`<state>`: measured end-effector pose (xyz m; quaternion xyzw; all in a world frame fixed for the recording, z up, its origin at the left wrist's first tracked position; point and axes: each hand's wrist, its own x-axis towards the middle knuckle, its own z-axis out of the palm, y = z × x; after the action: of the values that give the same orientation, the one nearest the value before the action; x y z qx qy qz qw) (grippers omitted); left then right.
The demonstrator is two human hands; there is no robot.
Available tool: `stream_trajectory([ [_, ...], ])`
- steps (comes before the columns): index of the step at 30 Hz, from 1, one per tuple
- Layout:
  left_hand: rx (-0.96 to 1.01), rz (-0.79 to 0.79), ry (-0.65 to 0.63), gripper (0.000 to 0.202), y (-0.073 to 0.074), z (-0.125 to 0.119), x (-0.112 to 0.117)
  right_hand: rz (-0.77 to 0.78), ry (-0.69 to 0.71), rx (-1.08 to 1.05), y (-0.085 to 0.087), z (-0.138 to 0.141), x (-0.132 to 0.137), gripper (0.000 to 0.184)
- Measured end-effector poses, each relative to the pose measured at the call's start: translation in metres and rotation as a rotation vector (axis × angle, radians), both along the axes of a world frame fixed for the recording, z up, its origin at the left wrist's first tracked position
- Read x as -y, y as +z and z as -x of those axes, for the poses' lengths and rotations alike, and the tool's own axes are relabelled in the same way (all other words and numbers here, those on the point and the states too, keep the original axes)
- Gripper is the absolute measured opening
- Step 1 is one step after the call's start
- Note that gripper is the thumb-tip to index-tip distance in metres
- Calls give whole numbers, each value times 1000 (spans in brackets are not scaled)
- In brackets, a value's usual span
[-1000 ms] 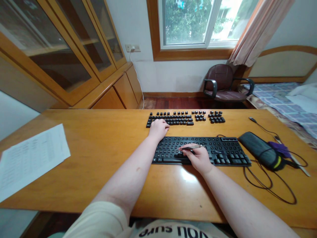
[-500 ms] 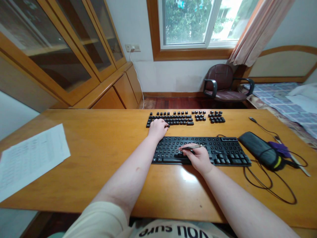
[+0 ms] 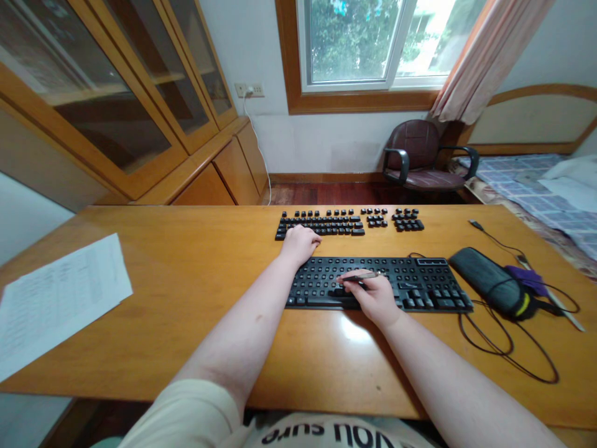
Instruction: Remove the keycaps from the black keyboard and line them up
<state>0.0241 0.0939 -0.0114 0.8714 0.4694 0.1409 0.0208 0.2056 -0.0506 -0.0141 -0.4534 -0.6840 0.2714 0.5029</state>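
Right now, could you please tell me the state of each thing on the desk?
Black plastic keyboard: flat, many keys seemingly bare.
Loose black keycaps: laid in rows, left hand on them.
Slim pen-like tool: gripped in right hand.
Black cable: unplugged, lying loose.
White paper sheet: lying flat.

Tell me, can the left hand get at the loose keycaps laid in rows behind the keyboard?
Probably yes. The left hand rests at the left end of the keycaps, and nothing covers them. The right hand holds a thin tool over the keyboard, clear of the way.
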Motion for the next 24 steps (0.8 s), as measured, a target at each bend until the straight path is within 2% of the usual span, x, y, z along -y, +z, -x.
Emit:
stream_trajectory([
  [5,-1,22,-26,19,0,-1,-1,-4,6,4,1,0,0,14],
  [10,3,-4,2,23,1,-2,1,-7,8,-7,1,0,0,14],
  [17,10,3,-57,24,-1,-4,3,0,2,-9,1,0,0,15],
  [24,-8,27,-61,23,1,-5,4,-5,4,-9,2,0,0,14],
])
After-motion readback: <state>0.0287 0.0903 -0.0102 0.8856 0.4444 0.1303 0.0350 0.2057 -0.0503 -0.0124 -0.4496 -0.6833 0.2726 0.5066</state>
